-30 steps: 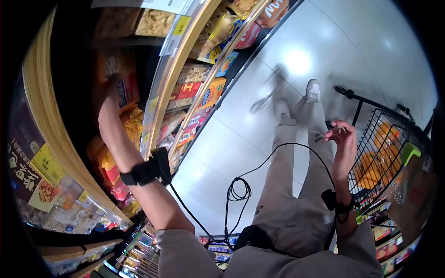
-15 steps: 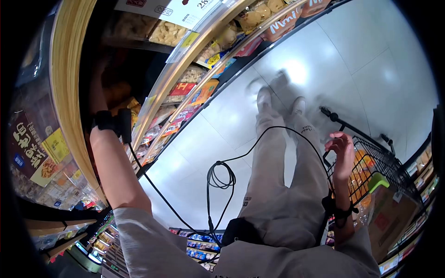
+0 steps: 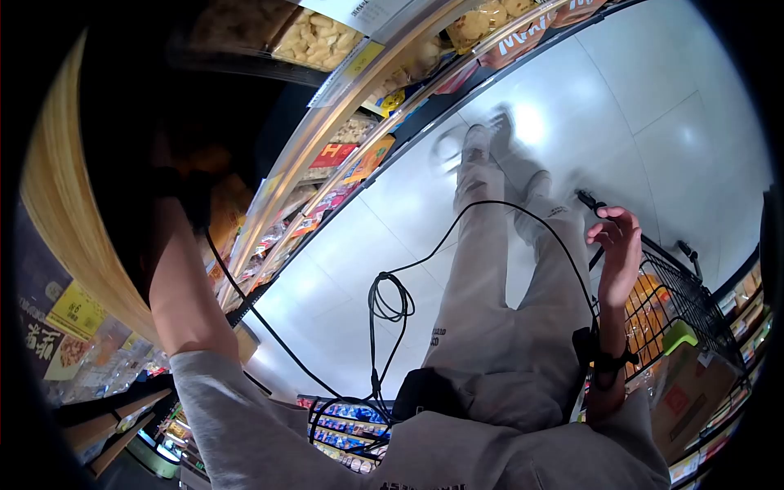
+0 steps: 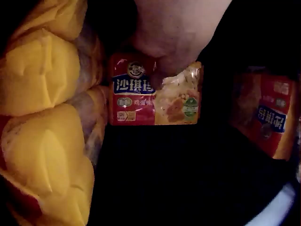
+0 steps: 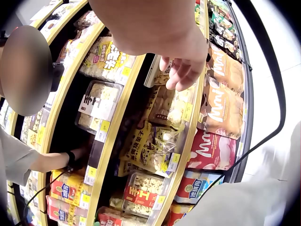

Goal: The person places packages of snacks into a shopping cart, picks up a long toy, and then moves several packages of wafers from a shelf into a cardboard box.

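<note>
My left arm point(image 3: 188, 286) reaches deep into a dark shelf bay, where the hand is lost in shadow in the head view. In the left wrist view, the left hand point(image 4: 181, 30) overlaps the upper edge of a red and yellow sachima pack point(image 4: 136, 103); its fingertips are hidden, and I cannot tell whether they grip it. A second sachima pack point(image 4: 270, 115) sits tilted to the right. Bulging yellow bags point(image 4: 42, 150) fill the left side. My right hand point(image 3: 621, 257) hangs beside the cart with loosely bent fingers, holding nothing.
A wire shopping cart point(image 3: 690, 294) holding orange packs stands at the right, near a cardboard box point(image 3: 690, 400). Curved wooden shelf edges point(image 3: 69, 196) border the bay. A looped black cable point(image 3: 392, 298) hangs before the legs. Boxed snacks point(image 5: 153, 188) line lower shelves.
The left arm has gone further into the dark shelf, and its hand has passed out of sight in the head view. The feet have shifted, while the right hand stays loosely bent by the cart.
</note>
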{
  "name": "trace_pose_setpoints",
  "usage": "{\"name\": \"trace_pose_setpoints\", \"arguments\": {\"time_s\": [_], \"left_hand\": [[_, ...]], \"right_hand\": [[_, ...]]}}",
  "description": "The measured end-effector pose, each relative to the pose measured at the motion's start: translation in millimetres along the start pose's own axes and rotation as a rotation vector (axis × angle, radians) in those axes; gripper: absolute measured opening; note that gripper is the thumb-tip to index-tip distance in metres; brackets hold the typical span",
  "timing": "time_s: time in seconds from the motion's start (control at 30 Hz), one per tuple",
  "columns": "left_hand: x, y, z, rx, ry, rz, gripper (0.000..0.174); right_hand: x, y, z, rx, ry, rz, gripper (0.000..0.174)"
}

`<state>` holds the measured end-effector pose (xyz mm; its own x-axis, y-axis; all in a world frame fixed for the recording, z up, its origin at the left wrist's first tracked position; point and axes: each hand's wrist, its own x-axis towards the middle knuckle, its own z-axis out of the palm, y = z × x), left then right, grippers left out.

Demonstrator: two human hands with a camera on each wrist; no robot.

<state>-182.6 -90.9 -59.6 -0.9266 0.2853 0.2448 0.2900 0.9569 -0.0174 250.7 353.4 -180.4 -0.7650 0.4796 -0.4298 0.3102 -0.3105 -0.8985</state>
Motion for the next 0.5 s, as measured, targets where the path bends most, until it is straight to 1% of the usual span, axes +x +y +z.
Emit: {"name": "trace_pose_setpoints", "arguments": {"time_s": [0.17,0.37,0.43,0.5], "left_hand": [[-4,1,-3,0.001,0.007,0.003,0.048],[2,4,-4,-0.003,0.001,-0.005,0.046],[3,7,-2,-0.003,-0.011,-0.015,0.045],[1,11,-6,-0.006,-0.017,-0.034,0.044]], "right_hand": [[-5,9,4,-0.010,-0.014,0.010,0.056],[-9,15,-4,0.010,0.013,0.026,0.056],[-12,12,-9,0.006,0.015,0.034,0.051],[-18,5,-14,0.016,0.028,0.024,0.050]]}}
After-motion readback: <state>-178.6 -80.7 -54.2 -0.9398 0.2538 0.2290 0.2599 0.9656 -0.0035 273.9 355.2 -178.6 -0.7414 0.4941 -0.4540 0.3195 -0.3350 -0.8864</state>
